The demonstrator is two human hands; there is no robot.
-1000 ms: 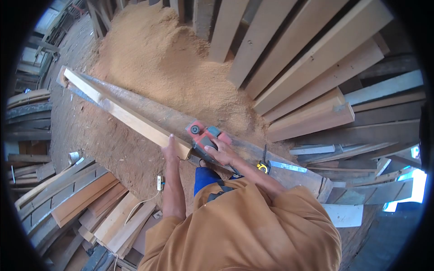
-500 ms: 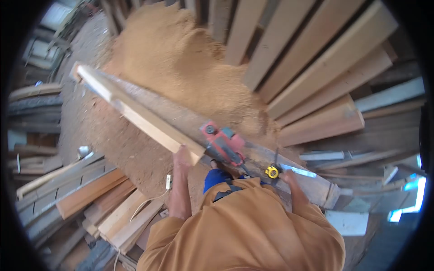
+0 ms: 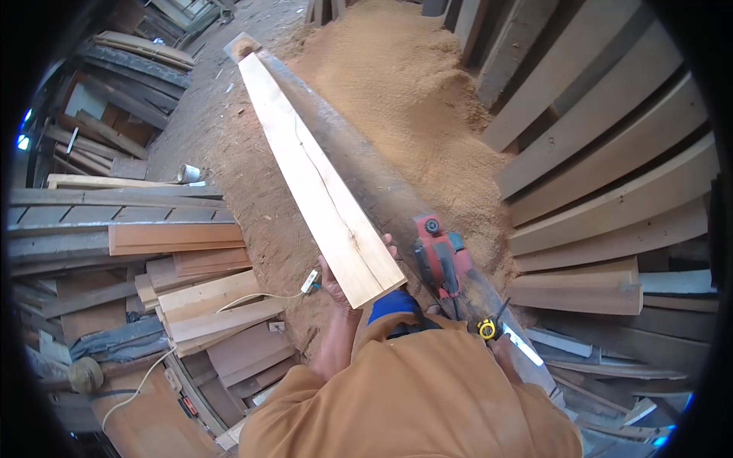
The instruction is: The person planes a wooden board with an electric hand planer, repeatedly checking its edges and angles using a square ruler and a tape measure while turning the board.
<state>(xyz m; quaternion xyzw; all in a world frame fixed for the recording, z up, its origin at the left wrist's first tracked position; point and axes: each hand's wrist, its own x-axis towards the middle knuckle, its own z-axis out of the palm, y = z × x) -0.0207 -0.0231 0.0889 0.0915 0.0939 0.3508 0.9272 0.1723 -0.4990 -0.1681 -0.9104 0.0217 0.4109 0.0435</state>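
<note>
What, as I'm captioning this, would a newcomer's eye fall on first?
Probably the long pale board mid-picture, a dark wavy line down its face, its near end in the left hand. Then the red power tool on the plank to its right, and the sawdust heap beyond.

A loose, mustard-brown cloth shirt [image 3: 405, 397] with a matte, plain-coloured front and soft folds fills the near middle of the scene, spreading into a wide left sleeve [image 3: 284, 393] and a wide right sleeve [image 3: 546, 416]. The left sleeve stops around the elbow, leaving the left forearm [image 3: 338, 342] and the left hand [image 3: 331, 293] bare, as is the right hand [image 3: 502, 351]. Beyond the shirt's far edge shows a bright blue cloth lower garment [image 3: 393, 304], with a dark, blackish patch [image 3: 412, 327] at the waist.
</note>
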